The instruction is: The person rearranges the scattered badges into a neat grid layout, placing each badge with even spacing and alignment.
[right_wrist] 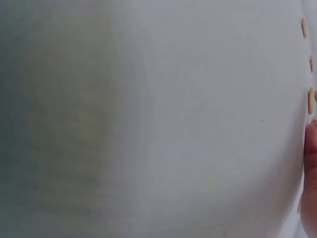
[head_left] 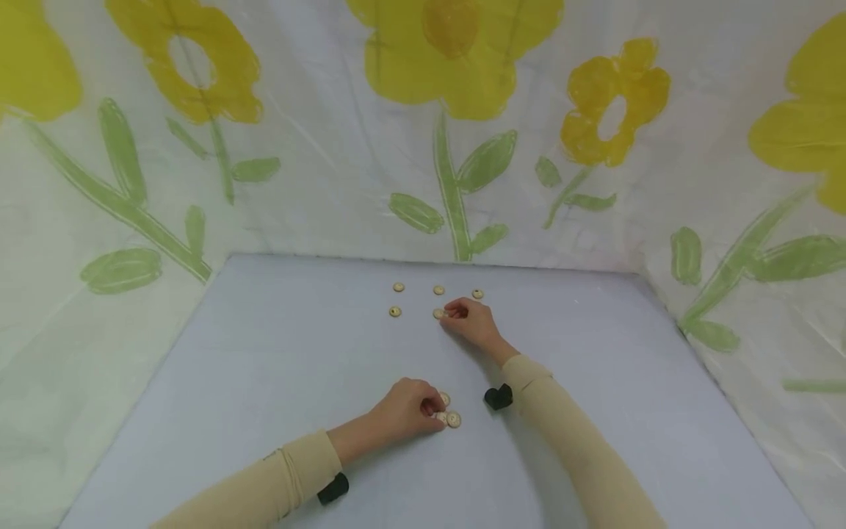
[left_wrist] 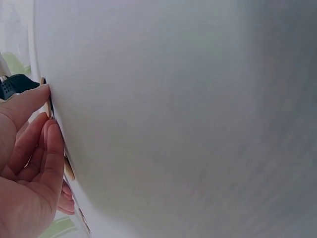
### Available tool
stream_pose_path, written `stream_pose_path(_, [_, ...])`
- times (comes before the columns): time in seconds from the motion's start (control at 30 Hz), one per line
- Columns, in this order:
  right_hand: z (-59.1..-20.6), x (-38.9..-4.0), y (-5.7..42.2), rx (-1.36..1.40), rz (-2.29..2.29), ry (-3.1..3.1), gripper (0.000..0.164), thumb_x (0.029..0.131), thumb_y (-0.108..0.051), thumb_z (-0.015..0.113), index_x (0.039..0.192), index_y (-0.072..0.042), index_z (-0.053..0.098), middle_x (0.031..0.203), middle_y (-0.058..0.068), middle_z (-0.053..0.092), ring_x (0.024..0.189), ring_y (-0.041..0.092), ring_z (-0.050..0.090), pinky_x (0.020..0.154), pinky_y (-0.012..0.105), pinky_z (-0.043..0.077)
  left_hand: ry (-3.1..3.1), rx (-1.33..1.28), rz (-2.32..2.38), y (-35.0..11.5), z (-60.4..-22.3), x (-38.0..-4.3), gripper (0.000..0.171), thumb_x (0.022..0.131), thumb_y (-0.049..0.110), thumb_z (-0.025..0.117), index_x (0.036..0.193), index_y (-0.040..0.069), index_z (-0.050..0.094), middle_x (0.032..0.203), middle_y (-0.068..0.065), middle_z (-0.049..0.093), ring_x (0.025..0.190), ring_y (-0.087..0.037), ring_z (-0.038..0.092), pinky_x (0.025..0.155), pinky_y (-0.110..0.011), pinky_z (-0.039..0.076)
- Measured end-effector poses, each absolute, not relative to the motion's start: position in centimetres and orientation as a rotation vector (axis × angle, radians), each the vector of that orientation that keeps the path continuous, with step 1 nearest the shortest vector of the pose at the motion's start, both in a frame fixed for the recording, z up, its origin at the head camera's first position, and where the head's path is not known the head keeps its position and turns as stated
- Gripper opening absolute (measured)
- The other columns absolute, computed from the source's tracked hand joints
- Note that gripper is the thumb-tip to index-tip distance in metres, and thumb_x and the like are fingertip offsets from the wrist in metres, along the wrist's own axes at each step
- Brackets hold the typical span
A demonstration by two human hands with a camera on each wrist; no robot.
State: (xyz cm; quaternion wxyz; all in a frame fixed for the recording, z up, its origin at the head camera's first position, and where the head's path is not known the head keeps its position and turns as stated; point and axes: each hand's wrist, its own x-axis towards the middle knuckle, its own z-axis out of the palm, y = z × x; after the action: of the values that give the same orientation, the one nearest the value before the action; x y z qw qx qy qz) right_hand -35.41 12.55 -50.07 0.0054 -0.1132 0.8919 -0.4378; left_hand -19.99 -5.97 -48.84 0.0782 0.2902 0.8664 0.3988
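Small round pale-wood discs with markings lie on the table. My right hand (head_left: 477, 325) is at the far group and pinches the right edge of a disc (head_left: 438, 314) between thumb and fingers, close to the tabletop. In the right wrist view only part of that hand (right_wrist: 311, 171) shows, beside a disc (right_wrist: 311, 100). Nearer to me, my left hand (head_left: 402, 408) has its thumb and fingertips on a disc (head_left: 440, 419). Another disc (head_left: 454, 419) overlaps it, and a third (head_left: 445, 398) lies just behind. The left wrist view shows a disc (left_wrist: 48, 105) at the fingertips.
Beyond my right hand lies a row of three discs (head_left: 439, 290), with another disc (head_left: 394, 311) left of the held one. The pale table (head_left: 297, 323) ends at hanging cloth (head_left: 317, 184) painted with yellow flowers. Black wrist devices (head_left: 499, 397) sit under both sleeves.
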Motion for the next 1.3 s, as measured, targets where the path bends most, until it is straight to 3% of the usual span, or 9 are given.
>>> stream_pose_path(0.53, [-50.4, -30.4, 15.1, -0.428, -1.317, 2.681, 0.020, 0.085, -0.023, 0.076, 0.101, -0.011, 0.071, 0.085, -0.004, 0.067, 0.080, 0.011, 0.062, 0.074, 0.027, 0.049, 2.604, 0.831, 1.152, -6.2, -49.0, -19.0, 0.013, 0.076, 0.011, 0.081, 0.085, 0.006, 0.073, 0.069, 0.007, 0.059, 0.065, -0.001, 0.050, 0.062, -0.020, 0.044])
stream_pose_path(1.3, [-49.7, -23.0, 18.0, -0.621, -1.337, 2.559, 0.019, 0.083, -0.023, 0.079, 0.099, -0.015, 0.072, 0.084, -0.006, 0.066, 0.078, 0.010, 0.060, 0.072, 0.024, 0.051, 2.625, 0.900, 1.194, -5.9, -48.4, -19.9, 0.013, 0.076, 0.008, 0.081, 0.085, 0.004, 0.072, 0.071, 0.002, 0.064, 0.066, -0.003, 0.054, 0.063, -0.021, 0.047])
